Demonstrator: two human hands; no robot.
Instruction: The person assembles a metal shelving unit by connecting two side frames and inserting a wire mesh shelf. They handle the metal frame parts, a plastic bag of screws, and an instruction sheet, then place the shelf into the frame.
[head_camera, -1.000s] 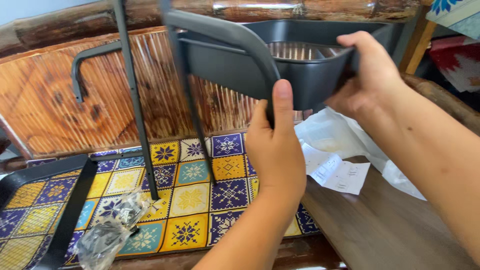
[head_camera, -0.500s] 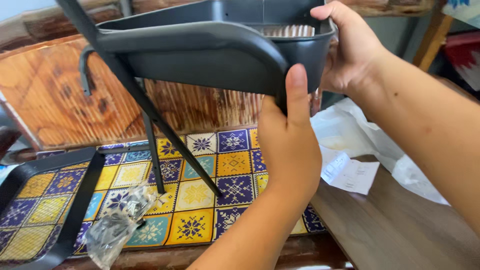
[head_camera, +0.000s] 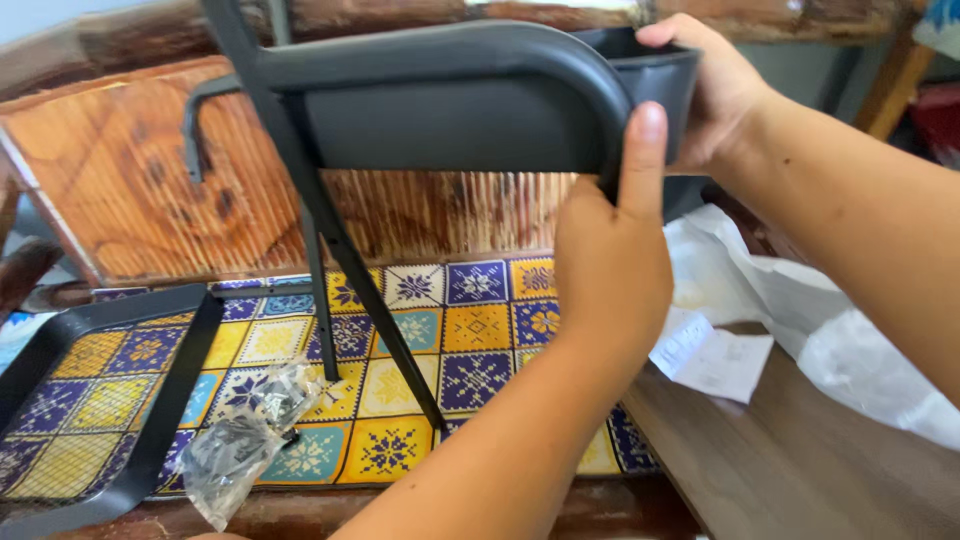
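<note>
I hold a dark grey metal tray-shelf up in front of me, its long side wall facing me. My left hand grips its rounded lower right corner, fingers stretched up along the frame. My right hand clasps the tray's right end from behind, thumb over the rim. Two thin dark metal legs run down from the tray's left part and meet the patterned cloth below.
A second dark mesh tray lies on the cloth at the left. Beside it sits a clear plastic bag of small hardware. White wrapping and a paper slip lie on the wooden table at right. A wooden board leans behind.
The tray has swung from tilted with its mesh bottom showing to side-on with its wall facing me. It has also shifted a little right, and both hands kept their grip.
</note>
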